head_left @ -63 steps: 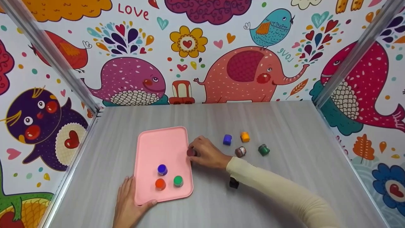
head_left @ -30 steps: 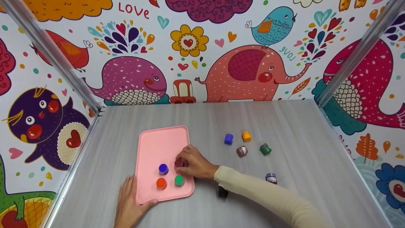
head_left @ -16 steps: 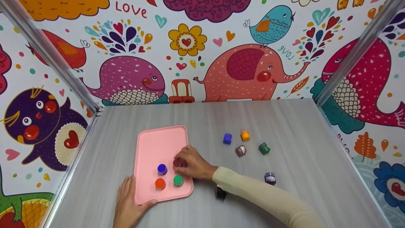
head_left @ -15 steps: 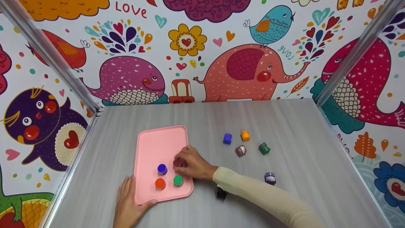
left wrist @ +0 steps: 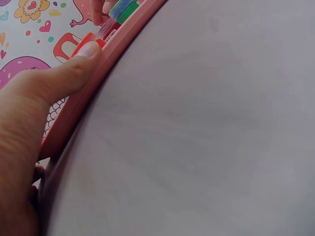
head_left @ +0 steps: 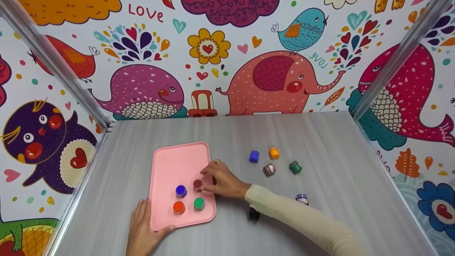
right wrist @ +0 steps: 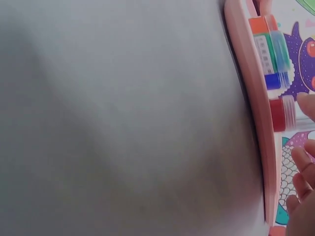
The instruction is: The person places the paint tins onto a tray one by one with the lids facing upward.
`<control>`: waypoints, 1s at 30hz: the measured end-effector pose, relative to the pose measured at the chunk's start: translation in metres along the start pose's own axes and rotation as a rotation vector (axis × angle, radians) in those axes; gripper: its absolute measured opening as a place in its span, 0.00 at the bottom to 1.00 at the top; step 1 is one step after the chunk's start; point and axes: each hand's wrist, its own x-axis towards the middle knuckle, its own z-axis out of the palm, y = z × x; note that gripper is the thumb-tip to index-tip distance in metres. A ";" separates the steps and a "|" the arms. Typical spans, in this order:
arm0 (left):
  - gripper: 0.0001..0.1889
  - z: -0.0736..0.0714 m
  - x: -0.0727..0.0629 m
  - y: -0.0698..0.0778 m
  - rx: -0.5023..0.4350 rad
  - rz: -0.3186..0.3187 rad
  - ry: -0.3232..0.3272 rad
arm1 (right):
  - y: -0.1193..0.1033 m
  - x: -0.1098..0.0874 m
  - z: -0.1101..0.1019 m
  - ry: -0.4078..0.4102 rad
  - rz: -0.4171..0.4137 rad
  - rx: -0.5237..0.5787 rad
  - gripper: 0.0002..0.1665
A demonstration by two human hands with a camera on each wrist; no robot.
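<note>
A pink tray [head_left: 177, 161] lies on the table, bearing several small paint jars. My right hand [head_left: 227, 181] is over its right side, fingers spread apart around a dark red paint jar [head_left: 197, 185] that stands on the tray. The thumb is close to that jar, and the other fingertips are away from it. Beside it stand a blue jar [head_left: 181, 191], an orange-red jar [head_left: 178, 207] and a green jar [head_left: 199, 203]. At the tray's near left corner rests my left hand [head_left: 144, 225], its fingers straight along the side and its thumb [left wrist: 74, 73] on the rim.
Right of the tray, a blue jar [head_left: 254, 156], an orange jar [head_left: 273, 153], a brown jar [head_left: 269, 169] and a dark green jar [head_left: 295, 167] lie on the table. A purple jar [head_left: 302, 199] is beyond the right forearm. Printed walls enclose the table.
My right hand carried the dark red jar from the tray's right edge onto the tray beside the others. Its fingers have now spread off the jar. The left hand stays put.
</note>
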 end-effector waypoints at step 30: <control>0.77 -0.001 0.000 0.001 -0.003 0.020 -0.007 | 0.047 -0.032 -0.067 0.093 0.117 0.049 0.25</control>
